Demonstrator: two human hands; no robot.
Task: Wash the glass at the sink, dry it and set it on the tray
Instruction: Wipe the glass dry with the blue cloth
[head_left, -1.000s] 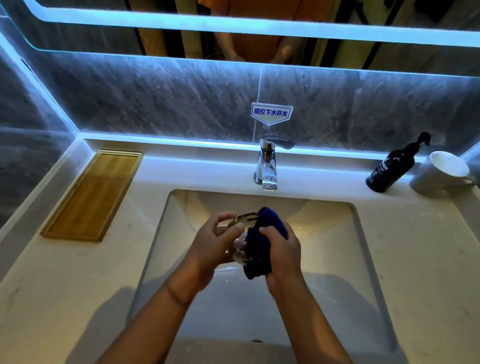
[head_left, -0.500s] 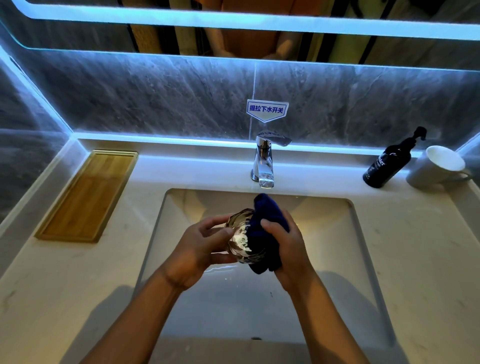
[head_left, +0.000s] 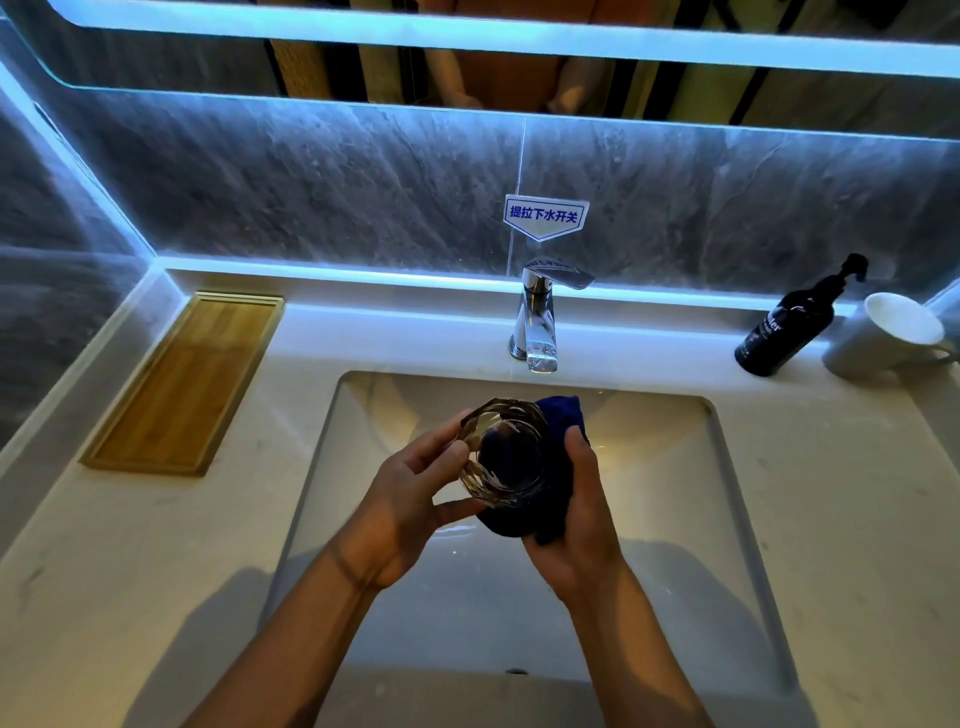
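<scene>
two hands meet over the sink (head_left: 727, 519) at centre frame. left hand (head_left: 410, 499) holds the glass (head_left: 506, 457) by its side, fingers and thumb curled round the faceted wall; mouth of the glass is tipped toward the camera. nothing inside it that i can make out, only glints on the wall, with dark cloth showing through the base. right hand (head_left: 582, 519) grips a dark blue cloth (head_left: 563, 447), wrapped against the far side and bottom of the glass, thumb pressed on the fabric.

sink basin: a shallow sheen low in the bowl, no objects in it. faucet (head_left: 537, 322) stands behind it at upper centre, no stream visible.

wooden tray (head_left: 182, 384) at left of frame on the counter, well apart from the glass, nothing on it.

right edge of frame: black pump bottle (head_left: 789, 327), just beside a white mug (head_left: 883, 332); mug interior shows white, contents cannot be told.
</scene>
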